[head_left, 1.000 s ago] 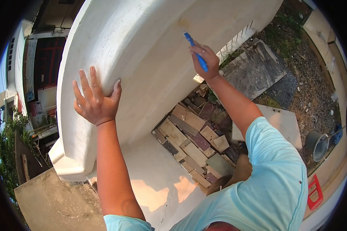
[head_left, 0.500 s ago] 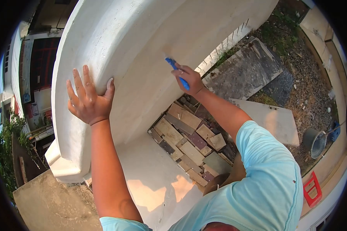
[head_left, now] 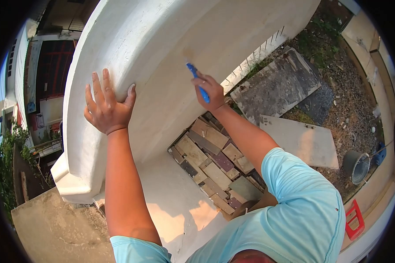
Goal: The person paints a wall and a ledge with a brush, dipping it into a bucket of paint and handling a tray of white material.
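My left hand point(head_left: 109, 103) lies flat with its fingers spread on the pale, curved moulding point(head_left: 131, 44) of a white plastered wall. To its right, my right hand point(head_left: 210, 91) is closed round the handle of a blue tool point(head_left: 198, 82) that looks like a brush. The tool's tip points up and left at the smooth wall face point(head_left: 162, 92), just below a small tan patch point(head_left: 188, 53). Whether the tip touches the wall cannot be made out.
Below lie stacked tiles point(head_left: 215, 164). Grey boards point(head_left: 278, 83) and a pale panel point(head_left: 300, 140) rest on the ground at right, with a bucket point(head_left: 360, 166) and a red plastic object point(head_left: 354, 220) beyond. Short metal rods stick out along the wall's edge.
In the view, my left hand appears slightly further right along with the moulding. My right hand and the blue tool have shifted slightly left and tilted more upright.
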A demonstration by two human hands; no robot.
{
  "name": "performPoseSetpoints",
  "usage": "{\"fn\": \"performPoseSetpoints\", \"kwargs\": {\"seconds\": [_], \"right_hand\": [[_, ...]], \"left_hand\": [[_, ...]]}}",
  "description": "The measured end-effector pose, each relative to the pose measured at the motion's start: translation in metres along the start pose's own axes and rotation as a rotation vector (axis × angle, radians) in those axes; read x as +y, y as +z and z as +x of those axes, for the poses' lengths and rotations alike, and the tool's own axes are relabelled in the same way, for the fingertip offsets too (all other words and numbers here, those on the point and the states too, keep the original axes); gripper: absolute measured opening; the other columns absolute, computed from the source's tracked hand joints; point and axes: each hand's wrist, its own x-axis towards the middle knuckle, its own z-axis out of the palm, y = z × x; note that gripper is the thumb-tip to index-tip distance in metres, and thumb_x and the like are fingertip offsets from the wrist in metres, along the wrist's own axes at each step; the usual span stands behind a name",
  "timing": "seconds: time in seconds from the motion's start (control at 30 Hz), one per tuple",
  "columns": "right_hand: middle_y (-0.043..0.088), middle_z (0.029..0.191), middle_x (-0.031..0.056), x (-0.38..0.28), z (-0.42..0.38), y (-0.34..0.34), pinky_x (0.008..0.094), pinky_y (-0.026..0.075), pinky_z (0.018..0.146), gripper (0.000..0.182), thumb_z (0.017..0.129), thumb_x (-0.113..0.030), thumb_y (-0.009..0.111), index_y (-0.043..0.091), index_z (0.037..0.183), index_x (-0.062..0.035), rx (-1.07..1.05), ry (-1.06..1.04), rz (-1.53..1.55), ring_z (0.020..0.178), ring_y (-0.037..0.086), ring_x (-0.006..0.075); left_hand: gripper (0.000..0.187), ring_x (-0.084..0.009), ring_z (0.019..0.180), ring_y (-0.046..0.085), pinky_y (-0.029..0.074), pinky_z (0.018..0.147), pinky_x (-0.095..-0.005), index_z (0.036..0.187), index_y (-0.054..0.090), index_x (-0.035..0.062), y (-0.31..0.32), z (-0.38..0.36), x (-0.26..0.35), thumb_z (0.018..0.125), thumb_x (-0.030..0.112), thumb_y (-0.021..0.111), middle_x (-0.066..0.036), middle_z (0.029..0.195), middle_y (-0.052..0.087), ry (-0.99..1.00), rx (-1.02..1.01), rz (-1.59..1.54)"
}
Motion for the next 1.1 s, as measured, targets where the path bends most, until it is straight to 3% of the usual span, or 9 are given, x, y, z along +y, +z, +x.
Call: {"fn": "performPoseSetpoints", "kwargs": {"seconds": [0.13, 0.2, 0.43, 0.57, 0.67, 0.8, 0.93, 1.0, 1.1], "right_hand": [[0.062, 0.119, 0.0073, -0.059, -0.142, -0.007, 0.0346, 0.057, 0.074, 0.030, 0.078, -0.010, 0.068, 0.066, 0.107, -0.0173, -0.996, -0.312, 0.362, 0.102, 0.066, 0.0253], [0.062, 0.119, 0.0073, -0.063, -0.202, -0.048, 0.0354, 0.057, 0.073, 0.034, 0.077, -0.009, 0.068, 0.066, 0.110, -0.0180, -1.143, -0.272, 0.399, 0.101, 0.066, 0.0261], [0.068, 0.093, 0.0129, -0.016, -0.200, -0.281, 0.0379, 0.056, 0.069, 0.014, 0.079, -0.004, 0.069, 0.068, 0.093, -0.0080, -0.782, 0.357, -0.184, 0.082, 0.068, 0.0315], [0.066, 0.090, 0.0134, -0.012, -0.173, -0.418, 0.0383, 0.054, 0.069, 0.012, 0.081, -0.001, 0.068, 0.067, 0.092, -0.0056, -0.510, 0.402, -0.549, 0.080, 0.066, 0.0332], [0.065, 0.089, 0.0137, -0.032, -0.182, -0.502, 0.0403, 0.053, 0.072, 0.010, 0.083, -0.004, 0.066, 0.067, 0.093, -0.0051, -0.377, 0.470, -0.698, 0.082, 0.065, 0.0346], [0.065, 0.089, 0.0148, -0.061, -0.230, -0.593, 0.0435, 0.052, 0.072, 0.011, 0.084, -0.012, 0.067, 0.068, 0.094, -0.0071, -0.450, 0.662, -0.954, 0.080, 0.064, 0.0363], [0.067, 0.092, 0.0197, -0.077, -0.268, -0.644, 0.0479, 0.051, 0.077, 0.018, 0.083, -0.020, 0.067, 0.069, 0.096, -0.0066, -0.553, 0.907, -1.162, 0.087, 0.064, 0.0389], [0.067, 0.090, 0.0205, -0.086, -0.270, -0.641, 0.0480, 0.051, 0.076, 0.019, 0.083, -0.021, 0.067, 0.069, 0.095, -0.0057, -0.551, 0.931, -1.147, 0.086, 0.065, 0.0392], [0.068, 0.088, 0.0217, -0.082, -0.255, -0.623, 0.0477, 0.052, 0.075, 0.021, 0.081, -0.021, 0.067, 0.070, 0.094, -0.0044, -0.601, 0.904, -1.046, 0.084, 0.066, 0.0399]], "left_hand": [[0.072, -0.0226, 0.126, 0.050, 0.038, 0.088, -0.0405, 0.136, 0.053, 0.0370, -0.002, 0.002, 0.001, 0.073, 0.071, 0.062, 0.004, 0.141, 0.053, 0.003, 0.008, 0.006], [0.072, -0.0214, 0.127, 0.048, 0.038, 0.088, -0.0400, 0.136, 0.054, 0.0370, -0.002, 0.001, 0.001, 0.073, 0.071, 0.063, 0.005, 0.141, 0.053, 0.005, -0.003, 0.018], [0.069, -0.0212, 0.128, 0.049, 0.040, 0.089, -0.0399, 0.139, 0.050, 0.0374, -0.004, 0.002, 0.003, 0.078, 0.068, 0.060, 0.007, 0.143, 0.051, -0.016, 0.006, -0.002], [0.070, -0.0213, 0.132, 0.044, 0.039, 0.092, -0.0417, 0.142, 0.045, 0.0400, -0.001, 0.001, 0.001, 0.080, 0.071, 0.054, 0.006, 0.148, 0.045, -0.041, 0.014, 0.002], [0.080, -0.0259, 0.147, 0.018, 0.024, 0.109, -0.0597, 0.153, 0.018, 0.0406, -0.013, 0.009, 0.001, 0.086, 0.071, 0.047, 0.002, 0.162, 0.015, -0.073, -0.324, 0.013], [0.086, -0.0312, 0.150, 0.000, 0.007, 0.112, -0.0685, 0.154, -0.004, 0.0366, -0.057, 0.012, 0.032, 0.090, 0.066, 0.046, -0.005, 0.163, -0.006, -0.307, -0.690, 0.035], [0.091, -0.0354, 0.148, 0.009, 0.018, 0.112, -0.0652, 0.156, 0.007, 0.0244, -0.114, -0.122, 0.151, 0.087, 0.057, 0.058, -0.012, 0.162, 0.003, -0.487, -0.723, -0.564], [0.082, -0.0349, 0.147, 0.013, 0.021, 0.114, -0.0591, 0.154, 0.021, 0.0219, -0.170, -0.238, 0.207, 0.088, 0.053, 0.059, -0.015, 0.161, 0.008, -0.352, -1.023, -0.969], [0.071, -0.0312, 0.148, 0.015, 0.023, 0.113, -0.0593, 0.148, 0.036, 0.0316, -0.270, -0.453, 0.222, 0.087, 0.060, 0.058, -0.012, 0.162, 0.006, 0.474, -1.603, -0.882]]}}
